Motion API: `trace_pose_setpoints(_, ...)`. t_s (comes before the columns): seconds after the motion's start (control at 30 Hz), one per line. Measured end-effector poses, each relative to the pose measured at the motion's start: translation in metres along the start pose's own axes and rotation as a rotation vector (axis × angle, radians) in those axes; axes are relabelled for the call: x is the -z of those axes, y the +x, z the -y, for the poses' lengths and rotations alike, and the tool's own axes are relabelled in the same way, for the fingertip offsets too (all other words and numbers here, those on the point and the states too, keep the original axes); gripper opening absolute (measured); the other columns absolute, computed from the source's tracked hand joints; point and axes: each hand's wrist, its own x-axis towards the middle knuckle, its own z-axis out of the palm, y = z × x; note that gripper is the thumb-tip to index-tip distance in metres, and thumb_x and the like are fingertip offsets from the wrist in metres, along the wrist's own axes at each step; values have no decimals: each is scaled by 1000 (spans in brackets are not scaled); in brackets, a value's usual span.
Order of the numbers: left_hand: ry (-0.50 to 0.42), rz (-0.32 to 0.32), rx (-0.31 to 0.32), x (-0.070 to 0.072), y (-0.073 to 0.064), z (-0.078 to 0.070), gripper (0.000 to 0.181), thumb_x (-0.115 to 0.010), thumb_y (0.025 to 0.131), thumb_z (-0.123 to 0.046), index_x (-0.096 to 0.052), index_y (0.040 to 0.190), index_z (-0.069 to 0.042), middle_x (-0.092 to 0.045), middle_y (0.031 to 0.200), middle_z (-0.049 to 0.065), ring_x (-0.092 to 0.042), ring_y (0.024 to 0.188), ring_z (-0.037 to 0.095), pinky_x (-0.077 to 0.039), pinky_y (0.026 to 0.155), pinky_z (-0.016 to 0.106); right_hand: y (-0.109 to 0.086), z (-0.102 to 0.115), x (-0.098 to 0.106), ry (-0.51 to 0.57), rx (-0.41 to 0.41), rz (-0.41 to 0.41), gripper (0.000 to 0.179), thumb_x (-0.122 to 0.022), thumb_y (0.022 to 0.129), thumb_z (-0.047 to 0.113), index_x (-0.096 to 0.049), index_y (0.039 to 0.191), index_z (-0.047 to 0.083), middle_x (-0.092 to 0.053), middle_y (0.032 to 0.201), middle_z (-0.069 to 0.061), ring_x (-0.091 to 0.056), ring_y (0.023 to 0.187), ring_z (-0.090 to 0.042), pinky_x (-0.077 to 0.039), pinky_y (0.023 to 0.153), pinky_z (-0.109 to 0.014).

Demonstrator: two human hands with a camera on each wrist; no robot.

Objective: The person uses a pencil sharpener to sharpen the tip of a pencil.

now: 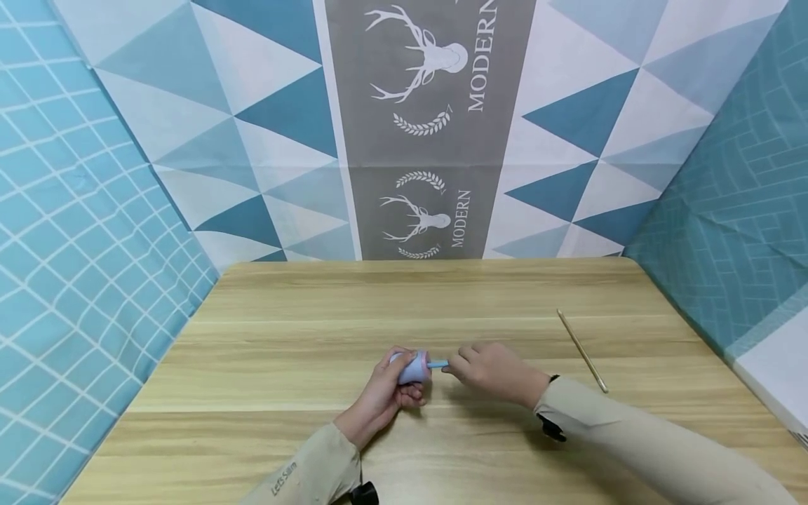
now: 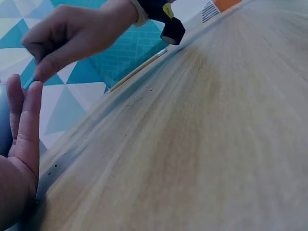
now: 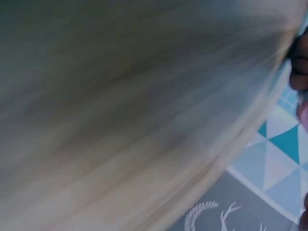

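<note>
My left hand (image 1: 386, 393) grips a small lilac cylinder (image 1: 413, 368) with a pink rim, held on its side above the table. A thin blue stick (image 1: 437, 364) juts from its rimmed end toward the right. The stick's free end is pinched by my right hand (image 1: 486, 368) between thumb and fingers. In the left wrist view, that right hand (image 2: 82, 36) reaches in from above, while the left hand (image 2: 21, 144) covers most of the cylinder (image 2: 4, 120). Only parts of fingers (image 3: 301, 72) show at the edge of the right wrist view.
A slim gold-coloured rod (image 1: 582, 351) lies slantwise on the wooden table (image 1: 284, 337), right of my hands. Patterned cloth (image 1: 416, 140) hangs behind the table and along both sides. At the right edge sits a white flat thing (image 1: 776, 372).
</note>
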Motion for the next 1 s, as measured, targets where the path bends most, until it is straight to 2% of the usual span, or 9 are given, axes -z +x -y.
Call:
trace_pose_setpoints(0.1, 11, 0, -7, 0, 0, 0, 11, -52, 101, -23, -50, 102, -12, -60, 68, 8, -60, 48, 7, -61, 55, 28, 5, 2, 3, 324, -245, 169, 36, -48, 106, 30, -44, 73, 15, -35, 55, 11, -24, 46, 1, -21, 37, -14)
trace_pose_setpoints(0.23, 58, 3, -19, 1, 0, -2, 14, -55, 100, -25, -53, 102, -12, -62, 72, 9, -60, 48, 7, -61, 54, 29, 16, -4, 11, 1100, -868, 513, 40, -64, 97, 26, -40, 67, 16, -32, 54, 10, -23, 45, -2, -18, 38, -18)
trace_pose_setpoints(0.33, 98, 13, -18, 2, -1, -3, 13, -56, 99, -24, -55, 103, -12, -62, 69, 9, -60, 48, 8, -60, 52, 29, 20, -14, 10, 1531, -1275, 726, 37, -60, 97, 24, -42, 67, 14, -28, 53, 7, -21, 42, -5, -14, 38, -18)
trace_pose_setpoints(0.4, 114, 29, -15, 2, -1, -4, 13, -56, 99, -23, -55, 103, -11, -62, 66, 9, -61, 47, 9, -60, 51, 29, 18, -19, 7, 1696, -1402, 856, 36, -53, 100, 24, -43, 67, 13, -24, 53, 7, -19, 41, -3, -13, 37, -17)
trace_pose_setpoints(0.47, 123, 46, -11, 2, -1, -4, 12, -56, 100, -23, -55, 103, -11, -61, 64, 8, -61, 47, 10, -60, 51, 30, 16, -21, 5, 1779, -1436, 942, 36, -48, 102, 25, -43, 68, 13, -23, 53, 8, -19, 40, -1, -13, 37, -15)
trace_pose_setpoints(0.57, 116, 48, -10, 3, -1, -4, 12, -56, 100, -23, -56, 104, -11, -62, 64, 8, -61, 47, 9, -60, 51, 30, 14, -22, 4, 1752, -1389, 942, 35, -50, 102, 28, -44, 70, 13, -24, 53, 8, -18, 41, -2, -12, 37, -15)
trace_pose_setpoints(0.7, 101, 32, -7, 4, -1, -4, 12, -56, 100, -24, -57, 103, -13, -62, 66, 8, -60, 47, 8, -60, 52, 30, 18, -20, 14, 1499, -1181, 811, 33, -56, 100, 33, -51, 78, 9, -36, 54, 4, -24, 43, -7, -20, 38, -19)
trace_pose_setpoints(0.87, 78, 21, 1, 1, -1, -2, 13, -56, 100, -25, -56, 102, -13, -62, 72, 10, -60, 48, 7, -60, 53, 29, 15, -20, 37, 943, -675, 579, 17, -63, 99, 24, -61, 99, 7, -57, 71, 4, -49, 56, -8, -42, 47, -22)
trace_pose_setpoints(1.0, 71, 11, -4, -1, 0, -1, 14, -57, 99, -25, -55, 103, -12, -61, 70, 9, -59, 48, 7, -60, 52, 28, 9, -17, 35, 461, -223, 358, 11, -70, 92, 12, -62, 98, 9, -58, 79, 7, -54, 66, -4, -50, 56, -19)
